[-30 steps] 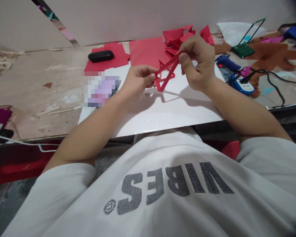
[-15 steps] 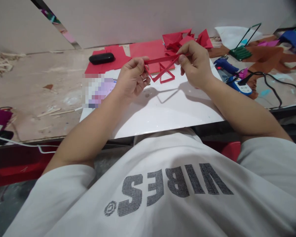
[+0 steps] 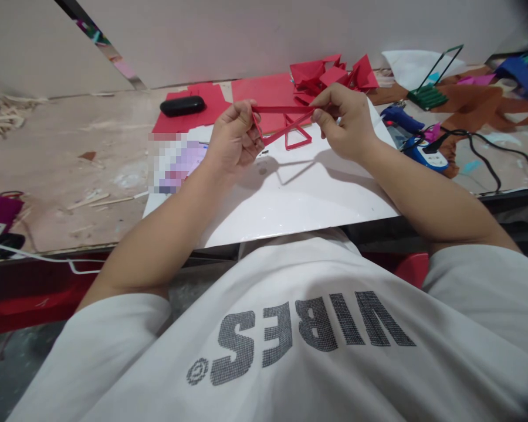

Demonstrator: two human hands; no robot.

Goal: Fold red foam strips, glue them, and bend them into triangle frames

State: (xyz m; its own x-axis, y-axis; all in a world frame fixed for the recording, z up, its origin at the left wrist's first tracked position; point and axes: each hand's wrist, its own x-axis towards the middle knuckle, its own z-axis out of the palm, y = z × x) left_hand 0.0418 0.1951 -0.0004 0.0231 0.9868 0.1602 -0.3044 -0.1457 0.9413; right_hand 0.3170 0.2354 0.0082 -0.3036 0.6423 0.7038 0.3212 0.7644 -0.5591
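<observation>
A folded red paper strip piece (image 3: pixel 286 120) with thin triangular loops hangs between both hands above a white board (image 3: pixel 299 193). My left hand (image 3: pixel 233 138) pinches its left end with curled fingers. My right hand (image 3: pixel 343 120) pinches the right end between thumb and fingers. The top strip runs nearly level between the hands, and a small red triangle loop (image 3: pixel 298 139) hangs just above the board.
Red paper sheets (image 3: pixel 264 91) and a pile of folded red pieces (image 3: pixel 330 73) lie behind the hands. A black case (image 3: pixel 182 105) rests on red paper at left. A blue glue gun (image 3: pixel 418 143) with black cable sits right. Wood scraps litter the tabletop at left.
Both hands have lifted and spread slightly, pulling the red strip from a slanted position to nearly level. The left hand moved up and away from me.
</observation>
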